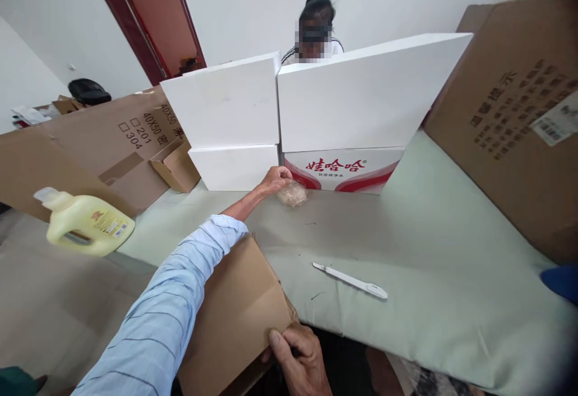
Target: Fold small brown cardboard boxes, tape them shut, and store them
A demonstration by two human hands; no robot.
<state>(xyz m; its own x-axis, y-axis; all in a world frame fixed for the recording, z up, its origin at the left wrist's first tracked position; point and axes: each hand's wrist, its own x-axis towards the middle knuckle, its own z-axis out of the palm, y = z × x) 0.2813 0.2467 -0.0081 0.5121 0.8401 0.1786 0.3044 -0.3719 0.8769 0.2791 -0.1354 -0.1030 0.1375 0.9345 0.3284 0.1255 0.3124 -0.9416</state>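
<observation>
At the foot of the white boxes, my left hand (274, 180) is closed, fingertips pinched at the edge of a crumpled wad of clear tape (293, 194) on the table. Its light blue sleeve passes over a brown cardboard box (237, 306) close to me. My right hand (300, 354) grips the near right edge of that box, thumb on top and the other fingers partly hidden underneath. A white-handled knife (350, 280) with a slim blade lies on the table, to the right of the cardboard box.
Several white boxes (338, 107), one with red printing, stand stacked across the table (433, 251). A person (313, 29) is behind them. Large cartons (515, 125) flank the right side. At left are a yellow detergent bottle (90, 224) and a small open carton (178, 167).
</observation>
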